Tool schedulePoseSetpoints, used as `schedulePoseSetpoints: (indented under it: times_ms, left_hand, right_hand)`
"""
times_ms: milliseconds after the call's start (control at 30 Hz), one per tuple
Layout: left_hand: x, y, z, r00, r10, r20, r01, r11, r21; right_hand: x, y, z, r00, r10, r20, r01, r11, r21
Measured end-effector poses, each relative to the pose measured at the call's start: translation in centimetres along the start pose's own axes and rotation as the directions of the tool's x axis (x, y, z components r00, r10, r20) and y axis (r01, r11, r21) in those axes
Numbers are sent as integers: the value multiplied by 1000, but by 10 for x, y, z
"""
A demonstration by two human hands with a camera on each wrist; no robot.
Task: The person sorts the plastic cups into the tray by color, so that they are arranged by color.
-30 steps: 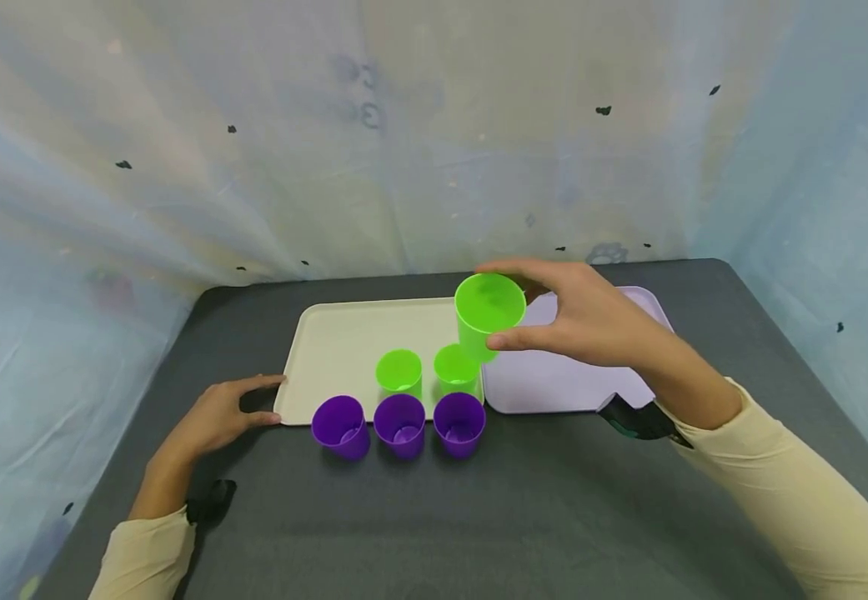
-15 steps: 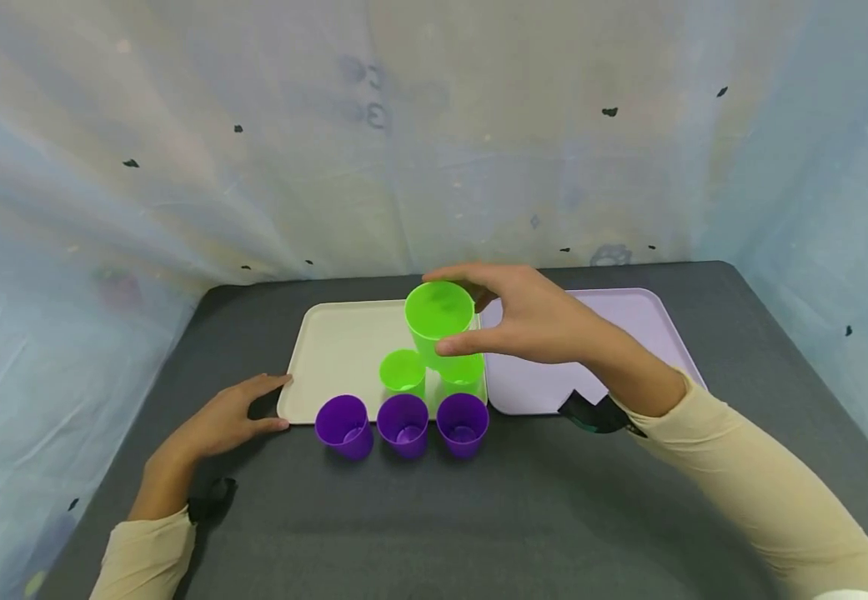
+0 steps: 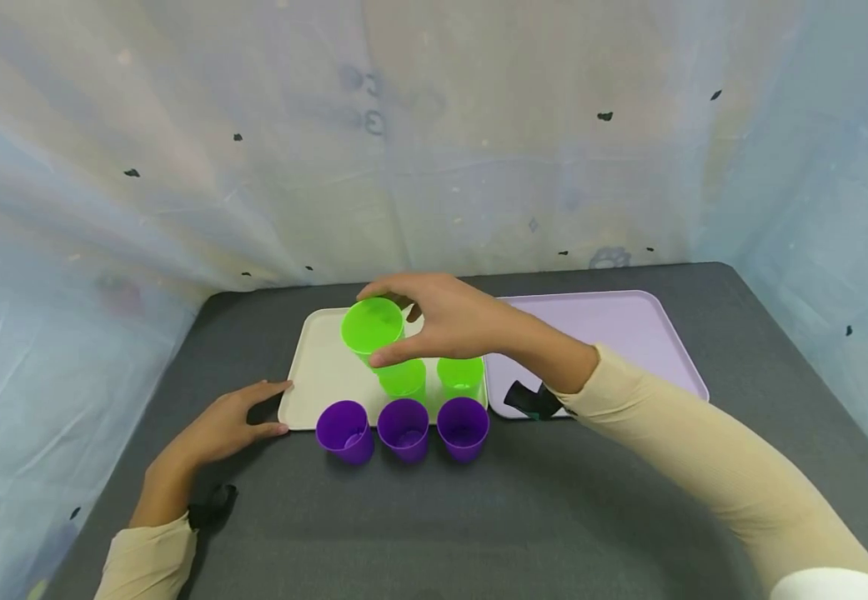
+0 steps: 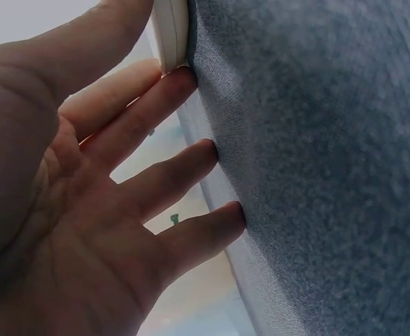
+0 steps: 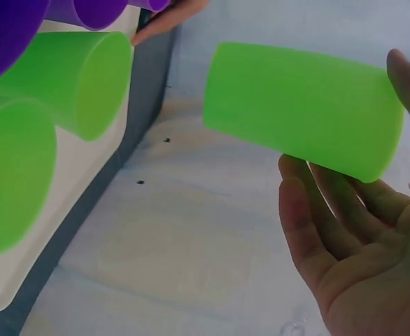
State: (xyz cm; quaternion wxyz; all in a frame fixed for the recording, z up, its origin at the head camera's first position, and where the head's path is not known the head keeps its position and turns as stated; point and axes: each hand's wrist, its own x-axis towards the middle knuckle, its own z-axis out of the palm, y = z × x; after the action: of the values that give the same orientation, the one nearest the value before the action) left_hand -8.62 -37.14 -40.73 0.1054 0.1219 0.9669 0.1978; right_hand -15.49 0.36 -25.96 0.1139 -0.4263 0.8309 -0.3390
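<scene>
My right hand (image 3: 441, 321) holds a green cup (image 3: 371, 327) upright between thumb and fingers, raised over the cream tray (image 3: 321, 367). In the right wrist view the held cup (image 5: 299, 108) hangs apart from the others, fingers on one side and thumb at its rim. Two more green cups stand on the tray, one (image 3: 405, 381) partly behind the held cup and one (image 3: 461, 377) to its right. Along the tray's front edge is a row of three purple cups (image 3: 403, 431). My left hand (image 3: 219, 423) rests at the tray's left edge, fingers spread, fingertips touching its corner (image 4: 170, 42).
A lilac tray (image 3: 599, 325) lies against the cream tray's right side, partly under my right forearm. Dark grey cloth (image 3: 403, 525) covers the table. Pale plastic sheeting (image 3: 434, 150) hangs behind and at both sides.
My right hand has carried the green cup leftward across the cream tray, from near the lilac tray to above the left green cup. The left hand stays at the tray edge.
</scene>
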Motion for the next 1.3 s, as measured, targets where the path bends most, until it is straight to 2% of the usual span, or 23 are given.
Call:
schedulePoseSetpoints:
  times_ms: [400,733,1033,1300]
  left_hand:
    - [1,6,-3,1000,-29,3,29,1000,-4]
    - [3,5,-2,999,-35,2,35,999,-17]
    - [3,3,-2,999,-34,5,35,999,-26]
    - [2,1,0,999,-36,4,36,999,-21]
  right_hand:
    - [35,2,22,997,-8,72,9,1000,-20]
    - [55,-1,46,985,41,169,-22,993,-114]
    - [74,9,58,964,77,255,-24,978,-206]
    - [78,18,64,930,111,350,-18,966,-256]
